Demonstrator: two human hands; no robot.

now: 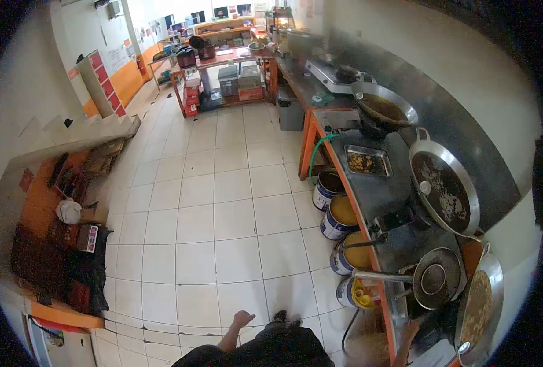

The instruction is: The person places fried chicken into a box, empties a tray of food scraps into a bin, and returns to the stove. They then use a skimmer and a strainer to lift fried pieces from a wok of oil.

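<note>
**Hand Positions at the Cooking Counter**

Head view: The left hand (242, 318) is hanging above the tiled floor (192, 214) at lower center, its fingers curling into a narrow set. The right hand (410, 330) is extending to the counter (369, 194) at lower right; its finger spacing is blurring and cannot be told. The long-handled strainer (433, 278) is resting near that hand, its handle projecting past the counter edge above the yellow funnel (363, 297). A wok (479, 300) is standing at far lower right.

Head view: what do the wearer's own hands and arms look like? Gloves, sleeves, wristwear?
Left hand and right hand are both ungloved. Left forearm is bare below black clothing; no right sleeve in frame. No wristwear discernible; too small to rule out rings.
</note>
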